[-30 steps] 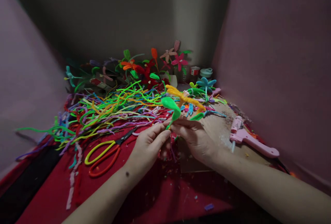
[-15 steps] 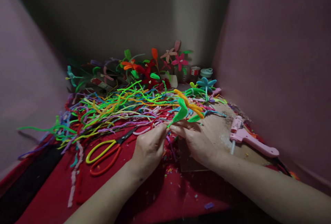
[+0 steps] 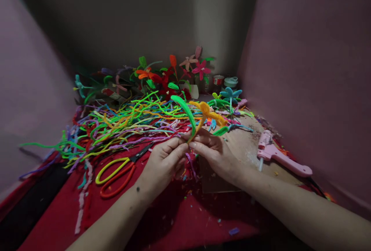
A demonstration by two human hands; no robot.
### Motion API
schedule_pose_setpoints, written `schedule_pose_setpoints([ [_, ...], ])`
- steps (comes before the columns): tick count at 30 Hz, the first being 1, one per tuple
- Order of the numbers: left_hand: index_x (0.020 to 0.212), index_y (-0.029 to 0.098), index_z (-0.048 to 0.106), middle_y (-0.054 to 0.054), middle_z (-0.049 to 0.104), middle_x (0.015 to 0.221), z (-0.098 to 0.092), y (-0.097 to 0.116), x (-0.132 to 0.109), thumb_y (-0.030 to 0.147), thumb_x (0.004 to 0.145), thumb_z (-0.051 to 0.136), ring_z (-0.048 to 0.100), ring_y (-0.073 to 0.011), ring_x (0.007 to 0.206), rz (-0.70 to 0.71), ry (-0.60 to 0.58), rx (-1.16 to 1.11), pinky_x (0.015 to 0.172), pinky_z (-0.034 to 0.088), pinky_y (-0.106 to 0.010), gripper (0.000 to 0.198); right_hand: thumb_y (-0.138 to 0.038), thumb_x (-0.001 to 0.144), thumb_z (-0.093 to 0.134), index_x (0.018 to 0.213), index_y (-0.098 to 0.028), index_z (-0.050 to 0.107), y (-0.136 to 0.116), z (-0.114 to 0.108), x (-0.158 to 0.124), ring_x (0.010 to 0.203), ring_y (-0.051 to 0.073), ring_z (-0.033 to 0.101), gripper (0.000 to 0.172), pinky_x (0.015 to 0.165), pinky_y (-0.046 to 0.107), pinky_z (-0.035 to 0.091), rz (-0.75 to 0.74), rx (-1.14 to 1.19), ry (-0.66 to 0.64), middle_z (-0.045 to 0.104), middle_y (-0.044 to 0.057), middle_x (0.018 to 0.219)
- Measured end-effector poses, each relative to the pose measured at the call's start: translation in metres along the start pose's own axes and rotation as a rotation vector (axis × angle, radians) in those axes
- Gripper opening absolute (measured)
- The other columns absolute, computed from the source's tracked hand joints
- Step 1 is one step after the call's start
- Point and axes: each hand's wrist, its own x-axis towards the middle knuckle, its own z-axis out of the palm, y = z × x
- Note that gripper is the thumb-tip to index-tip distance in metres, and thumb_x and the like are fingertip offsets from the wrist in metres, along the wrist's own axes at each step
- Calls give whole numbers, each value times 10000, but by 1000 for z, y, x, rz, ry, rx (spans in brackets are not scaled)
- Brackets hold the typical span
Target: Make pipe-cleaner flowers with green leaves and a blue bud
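Note:
Between my two hands stands an orange pipe-cleaner flower (image 3: 205, 111) with a green leaf (image 3: 185, 108) curving up to its left. A second green leaf (image 3: 221, 131) pokes out on the right, beyond my knuckles. My left hand (image 3: 168, 156) pinches the stem low down with thumb and fingertips. Close beside it, my right hand (image 3: 216, 154) pinches the same stem, its thumb pointing left. The stem's lower end is hidden by my fingers. Scissors (image 3: 117, 171) with yellow and red handles lie left of my left hand.
Loose pipe cleaners (image 3: 130, 121) in many colours cover the back of the red cloth (image 3: 179, 224). Right of my hands, a pink glue gun (image 3: 278, 156) rests on a cardboard sheet (image 3: 243, 146). Finished pipe-cleaner flowers (image 3: 202, 69) stand behind, near a lidded jar (image 3: 231, 82).
The orange flower has turned, so its bloom and stem now face me more. Its near green leaf has swung left and stands taller. Both hands keep their pinch.

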Motion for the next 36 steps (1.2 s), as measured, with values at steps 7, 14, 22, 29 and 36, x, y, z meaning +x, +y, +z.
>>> schedule_pose_setpoints([
  [7, 710, 169, 517, 115, 265, 413, -5, 0, 5, 306, 826, 553, 175, -21, 310, -115, -188, -334, 293, 314, -149, 183, -248, 773, 636, 873, -258, 724, -3, 0, 0, 988, 149, 600, 134, 971, 323, 406, 41, 83, -13, 700, -16, 979],
  [14, 891, 188, 547, 105, 308, 449, -3, -4, 4, 352, 870, 479, 238, -41, 340, -31, -146, -77, 343, 321, -156, 179, -279, 741, 658, 933, -239, 714, 2, 2, -2, 819, 160, 644, 204, 842, 354, 480, 92, 197, 58, 716, 7, 875],
  [22, 988, 151, 553, -52, 669, 809, -8, -25, 4, 166, 876, 446, 626, -120, 643, 770, 172, 1033, 595, 461, -201, 156, -302, 724, 664, 797, -220, 723, -1, 5, -2, 818, 161, 622, 125, 842, 330, 458, 99, 107, 142, 699, -5, 799],
  [29, 881, 169, 563, 40, 541, 587, -10, -20, 4, 141, 878, 450, 494, -65, 453, 745, 187, 1002, 464, 374, -157, 117, -277, 724, 676, 838, -240, 723, -4, 4, 0, 805, 149, 620, 129, 832, 308, 471, 11, 19, 37, 698, -13, 804],
  [36, 842, 186, 571, 72, 460, 532, -5, -13, 0, 158, 876, 452, 399, -48, 408, 604, 147, 752, 432, 335, -148, 127, -191, 797, 565, 919, -242, 718, -8, -3, 0, 836, 162, 612, 202, 810, 318, 476, -104, -199, -37, 699, -2, 828],
])
